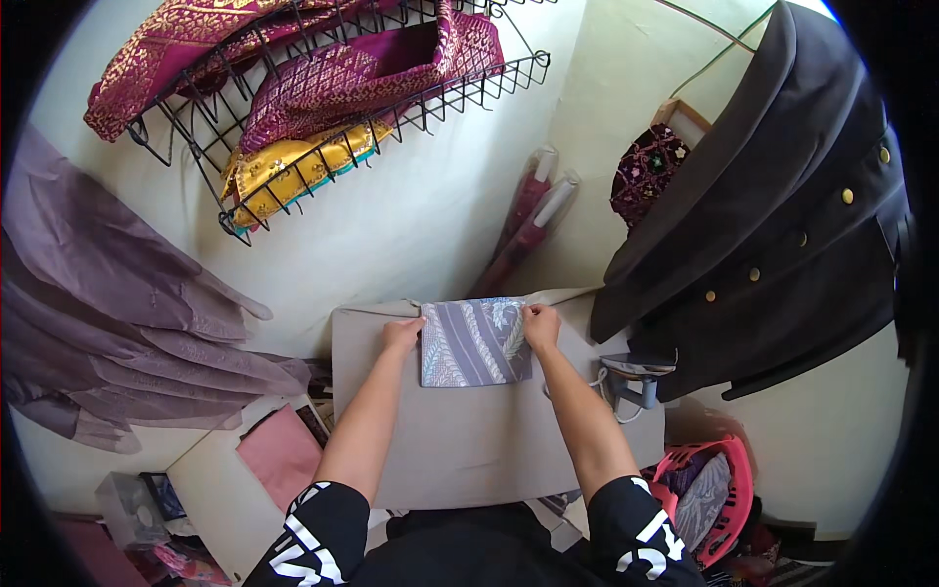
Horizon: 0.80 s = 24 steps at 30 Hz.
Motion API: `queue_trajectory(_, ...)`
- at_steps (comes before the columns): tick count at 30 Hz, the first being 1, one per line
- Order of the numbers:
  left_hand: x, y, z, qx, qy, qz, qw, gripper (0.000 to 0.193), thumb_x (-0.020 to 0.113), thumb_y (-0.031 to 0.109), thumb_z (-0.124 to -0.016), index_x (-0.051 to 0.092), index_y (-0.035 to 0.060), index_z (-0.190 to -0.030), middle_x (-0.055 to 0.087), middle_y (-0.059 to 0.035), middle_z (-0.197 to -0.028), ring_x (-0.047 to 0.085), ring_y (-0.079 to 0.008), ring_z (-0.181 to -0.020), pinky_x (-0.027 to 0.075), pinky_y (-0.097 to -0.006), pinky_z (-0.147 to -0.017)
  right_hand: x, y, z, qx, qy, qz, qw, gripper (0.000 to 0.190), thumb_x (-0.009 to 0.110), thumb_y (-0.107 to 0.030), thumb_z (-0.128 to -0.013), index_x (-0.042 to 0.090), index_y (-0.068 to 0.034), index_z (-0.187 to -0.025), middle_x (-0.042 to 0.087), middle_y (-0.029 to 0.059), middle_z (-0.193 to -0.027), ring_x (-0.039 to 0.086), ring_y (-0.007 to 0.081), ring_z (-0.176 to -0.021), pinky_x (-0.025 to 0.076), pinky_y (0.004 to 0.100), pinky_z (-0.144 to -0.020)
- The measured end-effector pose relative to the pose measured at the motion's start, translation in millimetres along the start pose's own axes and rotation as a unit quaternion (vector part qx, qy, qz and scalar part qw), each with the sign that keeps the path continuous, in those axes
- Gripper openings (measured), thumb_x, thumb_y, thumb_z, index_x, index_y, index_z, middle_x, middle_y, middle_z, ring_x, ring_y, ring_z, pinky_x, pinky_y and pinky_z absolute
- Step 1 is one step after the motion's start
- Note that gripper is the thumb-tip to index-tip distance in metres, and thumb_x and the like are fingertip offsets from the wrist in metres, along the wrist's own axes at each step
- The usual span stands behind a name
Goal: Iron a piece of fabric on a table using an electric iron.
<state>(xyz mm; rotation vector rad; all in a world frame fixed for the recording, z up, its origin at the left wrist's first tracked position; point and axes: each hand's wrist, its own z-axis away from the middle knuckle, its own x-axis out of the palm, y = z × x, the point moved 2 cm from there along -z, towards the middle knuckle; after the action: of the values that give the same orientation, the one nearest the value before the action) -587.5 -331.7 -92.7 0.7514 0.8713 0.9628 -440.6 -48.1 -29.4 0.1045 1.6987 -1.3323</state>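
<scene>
A grey patterned cloth point(473, 345), folded into a neat rectangle with pale and blue leaf motifs, lies at the far side of a cloth-covered ironing surface point(455, 447). My left hand point(405, 334) pinches its left edge near the top. At the upper right corner, my right hand point(541, 326) grips the cloth with curled fingers. An electric iron point(638, 378) rests to the right of my right forearm, its pale cord looping beside it.
A dark jacket point(741, 220) with gold buttons hangs at right. Above, a black wire rack point(477, 92) holds folded fabrics. Sheer purple fabric point(147, 308) hangs at left. A pink basket point(737, 506) of clothes stands lower right; a folded pink cloth point(282, 451) lies lower left.
</scene>
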Motion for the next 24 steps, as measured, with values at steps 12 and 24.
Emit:
queue_trajectory(12, -23, 102, 6, 0.078, 0.066, -0.003, 0.995, 0.027, 0.069, 0.029, -0.089, 0.069, 0.0043, -0.101, 0.071, -0.0084, -0.088, 0.067, -0.0209, -0.079, 0.053, -0.0355, -0.075, -23, -80, -42, -0.012, 0.035, -0.072, 0.997, 0.026, 0.069, -0.026, -0.083, 0.076, -0.003, -0.091, 0.073, 0.0189, -0.087, 0.072, 0.0334, -0.085, 0.054, 0.0408, -0.081)
queue_trajectory(24, -75, 257, 70, 0.241, 0.004, 0.124, 0.962, 0.025, 0.066, 0.021, -0.093, 0.066, -0.0026, -0.101, 0.069, -0.009, -0.09, 0.063, -0.0161, -0.081, 0.05, -0.0304, -0.076, -132, -189, -59, -0.027, 0.056, -0.225, 0.972, 0.029, 0.075, -0.023, -0.079, 0.076, 0.003, -0.094, 0.073, 0.0114, -0.081, 0.066, 0.0174, -0.073, 0.052, 0.0337, -0.071)
